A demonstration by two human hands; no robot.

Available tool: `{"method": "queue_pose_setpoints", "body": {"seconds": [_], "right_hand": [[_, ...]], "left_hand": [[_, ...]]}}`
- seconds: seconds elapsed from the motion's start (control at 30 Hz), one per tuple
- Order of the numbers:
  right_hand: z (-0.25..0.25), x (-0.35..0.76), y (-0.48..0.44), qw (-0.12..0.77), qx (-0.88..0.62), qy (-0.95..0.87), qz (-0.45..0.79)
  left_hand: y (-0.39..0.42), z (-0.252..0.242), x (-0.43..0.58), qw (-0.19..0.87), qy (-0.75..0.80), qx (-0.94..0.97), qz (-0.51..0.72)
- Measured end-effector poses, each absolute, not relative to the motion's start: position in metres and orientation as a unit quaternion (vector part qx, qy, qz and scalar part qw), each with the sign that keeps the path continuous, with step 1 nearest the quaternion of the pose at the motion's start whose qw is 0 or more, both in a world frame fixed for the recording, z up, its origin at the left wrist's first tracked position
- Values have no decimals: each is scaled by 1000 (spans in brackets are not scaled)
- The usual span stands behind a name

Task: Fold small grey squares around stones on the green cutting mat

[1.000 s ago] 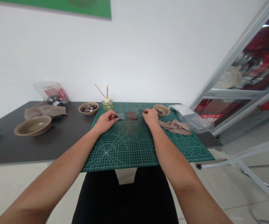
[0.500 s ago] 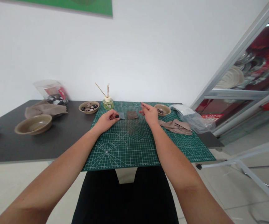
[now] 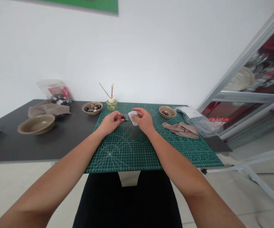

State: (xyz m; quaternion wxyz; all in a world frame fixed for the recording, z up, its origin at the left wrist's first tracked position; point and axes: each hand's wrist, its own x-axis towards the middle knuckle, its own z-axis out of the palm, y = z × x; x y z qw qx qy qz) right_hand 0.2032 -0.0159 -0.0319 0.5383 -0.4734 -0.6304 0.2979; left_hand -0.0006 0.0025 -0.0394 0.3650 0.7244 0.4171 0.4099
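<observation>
Over the green cutting mat [image 3: 127,152], my left hand [image 3: 110,123] pinches a small dark stone [image 3: 123,117] between thumb and fingers. Beside that stone is a small grey square [image 3: 126,117]; whether my fingers also hold it I cannot tell. My right hand [image 3: 144,120] is closed on a pale square sheet [image 3: 133,118], which looks like the back of a sandpaper piece. The sheet is tilted up, close to the right of the stone and apart from it.
A bowl of stones [image 3: 92,108] and a reed diffuser [image 3: 112,103] stand at the back. Right are a bowl with few stones [image 3: 171,109], a brown cloth [image 3: 182,129] and a plastic bag [image 3: 198,122]. Left are another bowl [image 3: 35,125], a cloth [image 3: 48,109] and a clear container [image 3: 53,90].
My right hand has moved left and down and now holds the pale sheet. The brownish square that lay on the mat no longer shows there. My left hand still pinches the stone.
</observation>
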Motion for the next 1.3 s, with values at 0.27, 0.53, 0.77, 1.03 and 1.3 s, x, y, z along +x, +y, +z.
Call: {"method": "queue_pose_setpoints", "body": {"seconds": [0.27,0.53,0.77,1.03,1.3], "right_hand": [[-34,191,-23,529,-463,-663,258],[-30,188,-31,464,-414,-743,247],[-32,189,-29,424,-394,-799,163],[-38,184,-25,375,-356,-854,67],[-30,184,-31,334,-395,-855,37]], "left_hand": [[-5,-35,3,420,414,695,411],[-2,-38,0,349,414,737,405],[-5,-33,3,390,422,698,428],[-6,-29,5,467,407,626,475],[-9,-28,8,493,377,608,494]]}}
